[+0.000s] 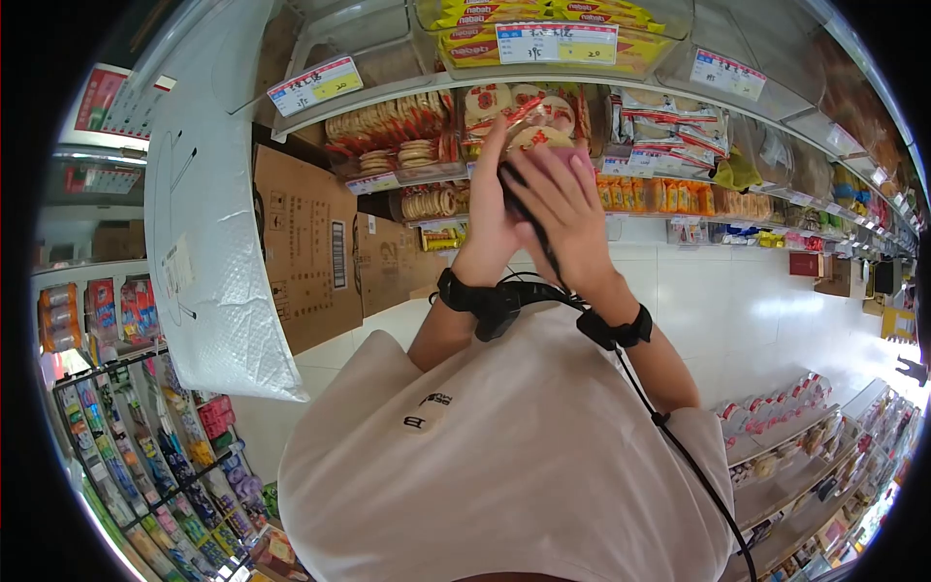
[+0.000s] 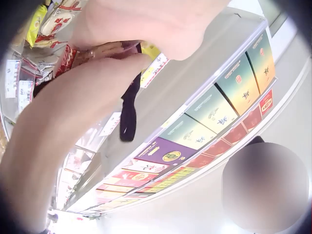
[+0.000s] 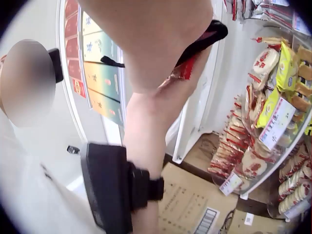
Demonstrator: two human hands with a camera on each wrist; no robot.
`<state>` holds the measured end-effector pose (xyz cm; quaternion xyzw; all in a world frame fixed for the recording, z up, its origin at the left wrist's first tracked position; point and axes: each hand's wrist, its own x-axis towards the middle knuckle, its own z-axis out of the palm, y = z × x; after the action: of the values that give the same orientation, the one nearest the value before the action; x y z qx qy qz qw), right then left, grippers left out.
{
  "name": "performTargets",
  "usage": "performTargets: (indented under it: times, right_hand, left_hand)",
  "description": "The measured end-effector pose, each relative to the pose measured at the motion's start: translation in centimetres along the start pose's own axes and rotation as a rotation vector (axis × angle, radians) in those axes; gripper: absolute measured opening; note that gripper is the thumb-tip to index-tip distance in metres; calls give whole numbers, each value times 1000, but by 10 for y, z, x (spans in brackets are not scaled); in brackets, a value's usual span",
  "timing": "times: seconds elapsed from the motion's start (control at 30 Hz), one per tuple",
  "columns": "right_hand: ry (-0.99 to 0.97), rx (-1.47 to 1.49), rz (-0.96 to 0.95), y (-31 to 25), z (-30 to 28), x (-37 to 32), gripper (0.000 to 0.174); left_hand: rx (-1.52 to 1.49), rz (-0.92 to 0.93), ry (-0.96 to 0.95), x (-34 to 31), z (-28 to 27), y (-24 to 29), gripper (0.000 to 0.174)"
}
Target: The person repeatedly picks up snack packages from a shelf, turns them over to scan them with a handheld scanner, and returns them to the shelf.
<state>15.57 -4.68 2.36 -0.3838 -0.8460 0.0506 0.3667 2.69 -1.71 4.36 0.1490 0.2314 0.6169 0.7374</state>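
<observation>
left hand [image 1: 488, 209] and right hand [image 1: 567, 209] grasp 1 pack [image 1: 539, 138] at the far shelf [image 1: 383, 182] edge, other packs [image 1: 388, 121] close beside.

Above the packet [image 1: 539, 136] in our grip we read "nabati" on yellow packs [image 1: 472, 19] and "20" on the price tag [image 1: 556, 43] beside them; our shirt [image 1: 504, 466] shows "B".

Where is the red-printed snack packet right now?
Head view, upper centre: the snack packet sits between the left hand and right hand, against the biscuit shelf.
</observation>
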Motion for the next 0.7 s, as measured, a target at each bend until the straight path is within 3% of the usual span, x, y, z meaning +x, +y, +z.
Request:
performTargets:
  times: [0.07,0.1,0.13,0.2,0.3,0.43,0.53,0.7]
  right_hand:
    - [143,3,77,27,12,0,42]
    - [392,695,423,26,26,1,40]
    - [331,842,716,36,19,-9,45]
    - [372,1301,1119,45,4,-12,48]
    - [335,1702,1125,26,-3,-1,48]
    - [195,1631,936,18,6,-5,44]
    - [146,1588,992,17,6,-7,39]
    - [120,1462,1097,12,8,-11,31]
  left_hand:
    - [16,38,140,10,-18,-13,40]
    - [-42,9,146,17,-32,-14,33]
    - [-40,35,113,16,-30,-11,34]
    - [-36,86,53,13,-21,-5,37]
    - [111,278,64,15,-9,-20,42]
    - [658,374,76,6,-18,-20,43]
    - [789,463,139,6,-23,-19,43]
    - [724,475,87,6,-18,-19,40]
